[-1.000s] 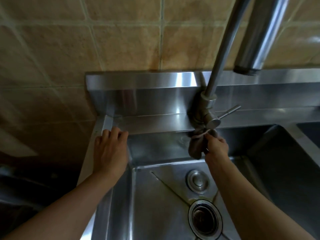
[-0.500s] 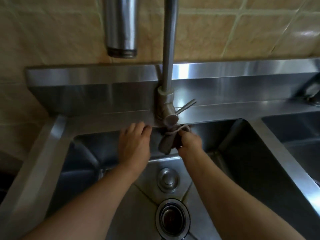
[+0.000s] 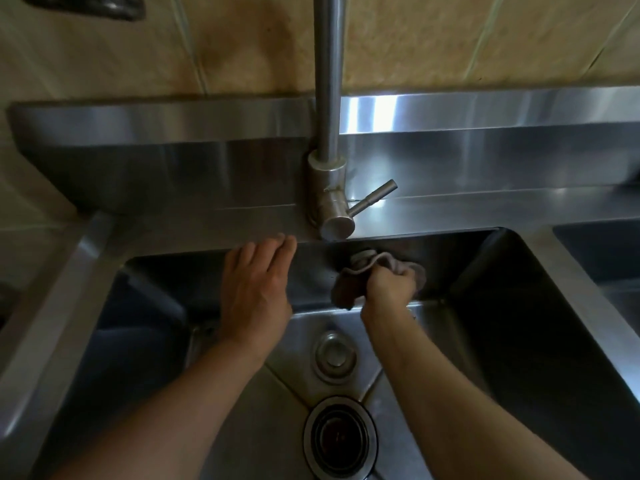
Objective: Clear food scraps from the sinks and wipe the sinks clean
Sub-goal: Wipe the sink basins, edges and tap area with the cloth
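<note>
A stainless steel sink (image 3: 491, 306) fills the view, with a round drain (image 3: 340, 436) at its bottom and a metal stopper (image 3: 334, 356) just behind it. My right hand (image 3: 388, 285) grips a bunched grey-brown cloth (image 3: 346, 287) and presses it against the sink's back wall, just under the tap base (image 3: 329, 199). My left hand (image 3: 254, 289) lies with straight fingers on the back rim of the sink, left of the tap. No food scraps show in the basin.
The tap's pipe (image 3: 329, 74) rises at the centre and its lever (image 3: 375, 199) points right. A steel ledge (image 3: 485, 206) and upstand run behind the sink below a tan tiled wall (image 3: 450, 39). A second basin (image 3: 602, 251) lies at the right edge.
My left hand slid right along the back rim from the sink's left corner to beside the tap. The cloth hand dropped from the tap base to the back wall and shifted right.
</note>
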### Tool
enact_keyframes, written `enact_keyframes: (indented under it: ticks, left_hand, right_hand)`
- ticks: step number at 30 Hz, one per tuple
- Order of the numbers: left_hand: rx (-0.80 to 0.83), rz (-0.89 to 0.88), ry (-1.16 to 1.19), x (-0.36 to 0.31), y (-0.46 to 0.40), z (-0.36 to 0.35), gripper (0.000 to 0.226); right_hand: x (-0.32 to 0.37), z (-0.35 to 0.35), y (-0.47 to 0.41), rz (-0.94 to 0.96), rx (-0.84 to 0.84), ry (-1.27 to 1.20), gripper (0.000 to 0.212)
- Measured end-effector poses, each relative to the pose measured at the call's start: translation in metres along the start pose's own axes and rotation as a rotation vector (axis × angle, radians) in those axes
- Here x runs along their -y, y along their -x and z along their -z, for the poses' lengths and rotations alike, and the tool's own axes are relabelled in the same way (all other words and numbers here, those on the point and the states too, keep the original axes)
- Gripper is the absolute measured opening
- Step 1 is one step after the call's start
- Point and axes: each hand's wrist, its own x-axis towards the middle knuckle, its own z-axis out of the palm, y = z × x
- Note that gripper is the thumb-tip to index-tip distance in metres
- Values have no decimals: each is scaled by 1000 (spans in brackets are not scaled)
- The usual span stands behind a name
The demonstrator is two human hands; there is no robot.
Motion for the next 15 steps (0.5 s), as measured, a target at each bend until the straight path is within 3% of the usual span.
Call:
enact_keyframes:
  ticks: [3,7,10,13,15]
  left_hand:
    - [-19,13,10,1,1,-1,53]
    - [-38,14,-3,1,1,-2,51]
    - [-37,37,9,0,3,-2,55]
    - [-54,44,37,-2,2,-3,59]
    - [-71,36,52,-1,3,-4,56]
  right_hand:
    - [-35,-27,17,-78,137,107,24]
    - [-36,-35,16,-170,242,-81,21]
    - [-19,-5,-8,-33,135,-2,31]
    - [0,31,-48,51,-61,150,21]
    - [-1,38,-61,60,-130,200,32]
